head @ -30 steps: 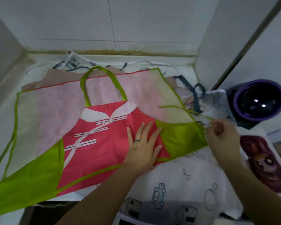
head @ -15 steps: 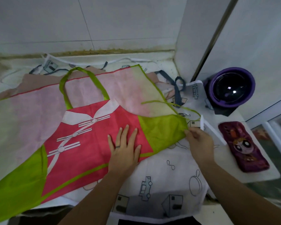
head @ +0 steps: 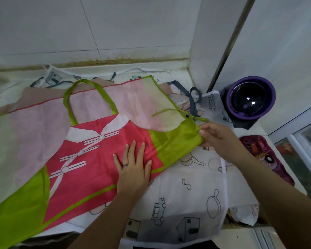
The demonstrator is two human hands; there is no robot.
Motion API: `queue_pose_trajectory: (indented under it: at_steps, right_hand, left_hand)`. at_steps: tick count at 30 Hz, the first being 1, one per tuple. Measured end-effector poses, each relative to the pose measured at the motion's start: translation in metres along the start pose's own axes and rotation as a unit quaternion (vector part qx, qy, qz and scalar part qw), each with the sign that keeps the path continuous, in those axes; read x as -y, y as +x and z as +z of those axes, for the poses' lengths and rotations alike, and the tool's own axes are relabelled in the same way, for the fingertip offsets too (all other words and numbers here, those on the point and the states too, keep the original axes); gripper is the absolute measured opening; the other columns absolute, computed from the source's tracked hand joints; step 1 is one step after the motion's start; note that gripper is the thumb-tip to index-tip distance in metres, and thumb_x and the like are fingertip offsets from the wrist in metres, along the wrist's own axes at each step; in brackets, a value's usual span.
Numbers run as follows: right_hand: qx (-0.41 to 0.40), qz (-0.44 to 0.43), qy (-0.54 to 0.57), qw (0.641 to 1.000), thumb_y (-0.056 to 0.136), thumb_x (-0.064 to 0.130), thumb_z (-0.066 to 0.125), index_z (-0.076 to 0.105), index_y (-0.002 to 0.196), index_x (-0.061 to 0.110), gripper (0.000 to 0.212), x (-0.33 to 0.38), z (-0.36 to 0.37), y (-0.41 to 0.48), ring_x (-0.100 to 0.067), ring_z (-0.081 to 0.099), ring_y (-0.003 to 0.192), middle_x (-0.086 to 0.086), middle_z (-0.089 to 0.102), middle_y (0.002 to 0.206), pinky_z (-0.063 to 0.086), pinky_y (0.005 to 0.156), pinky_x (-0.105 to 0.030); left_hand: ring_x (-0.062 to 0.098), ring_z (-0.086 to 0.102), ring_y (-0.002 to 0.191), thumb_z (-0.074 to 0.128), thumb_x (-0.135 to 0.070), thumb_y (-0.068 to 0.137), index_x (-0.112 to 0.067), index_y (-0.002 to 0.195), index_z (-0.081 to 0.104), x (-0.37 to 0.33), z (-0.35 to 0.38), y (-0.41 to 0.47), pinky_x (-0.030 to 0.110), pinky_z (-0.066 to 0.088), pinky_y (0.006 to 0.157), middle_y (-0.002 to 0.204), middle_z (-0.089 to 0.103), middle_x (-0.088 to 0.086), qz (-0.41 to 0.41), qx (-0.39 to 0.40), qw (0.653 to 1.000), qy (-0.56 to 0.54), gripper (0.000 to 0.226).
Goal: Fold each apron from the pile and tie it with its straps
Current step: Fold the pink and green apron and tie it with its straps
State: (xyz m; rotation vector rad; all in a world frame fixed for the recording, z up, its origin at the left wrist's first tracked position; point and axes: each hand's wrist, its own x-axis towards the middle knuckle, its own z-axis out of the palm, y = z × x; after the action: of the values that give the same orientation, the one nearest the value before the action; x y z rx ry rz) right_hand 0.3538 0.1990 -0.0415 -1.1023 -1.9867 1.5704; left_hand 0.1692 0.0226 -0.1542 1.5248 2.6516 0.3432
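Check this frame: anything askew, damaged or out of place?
Nothing damaged. The red and green apron lies diagonally over the white printed apron, its green strap trailing loose; the left hand presses it, the right hand pinches its corner.

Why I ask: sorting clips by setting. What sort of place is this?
Probably a home kitchen or utility corner: white tiled wall, pale counter ledge beneath it, window frame at right.

No readable text; a looped mark (head: 186, 184) on the white apron (head: 176, 203) might be an 8
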Motion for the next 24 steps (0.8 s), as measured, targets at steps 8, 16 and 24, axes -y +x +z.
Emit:
queue_pose_trajectory:
  at_steps: [8, 16, 24]
  right_hand:
    - [0.046, 0.061, 0.242, 0.967, 0.089, 0.023, 0.054, 0.059, 0.085, 0.014, 0.012, 0.007, 0.015, -0.005, -0.024, 0.069, 0.088, -0.011, 0.068, 0.098, 0.058, 0.071, -0.04]
    - [-0.024, -0.05, -0.126, 0.99, 0.094, 0.015, 0.054, 0.069, 0.091, 0.015, 0.015, 0.006, 0.002, 0.01, -0.004, 0.054, 0.062, -0.006, 0.065, 0.076, 0.048, 0.063, -0.011]
    - [-0.075, 0.049, 0.008, 0.996, 0.098, 0.012, 0.047, 0.059, 0.113, 0.021, 0.022, -0.027, 0.0, -0.003, 0.003, 0.06, 0.081, 0.006, 0.063, 0.097, 0.048, 0.065, -0.011]
  left_hand:
    - [0.032, 0.035, 0.137, 0.025, -0.046, 0.095, -0.019, 0.144, 0.038, -0.001, 0.0, 0.001, 0.064, 0.016, 0.108, 0.148, 0.04, 0.011, -0.008, -0.004, 1.0, 0.005, 0.057]
    - [0.033, 0.036, 0.137, 0.027, -0.047, 0.094, -0.019, 0.143, 0.04, -0.001, 0.002, 0.001, 0.065, 0.017, 0.109, 0.147, 0.041, 0.011, -0.01, -0.01, 1.0, 0.004, 0.058]
    - [0.036, 0.042, 0.132, 0.03, -0.049, 0.091, -0.017, 0.137, 0.049, -0.005, 0.003, 0.004, 0.069, 0.017, 0.105, 0.143, 0.046, 0.013, -0.03, -0.004, 0.999, 0.023, 0.06]
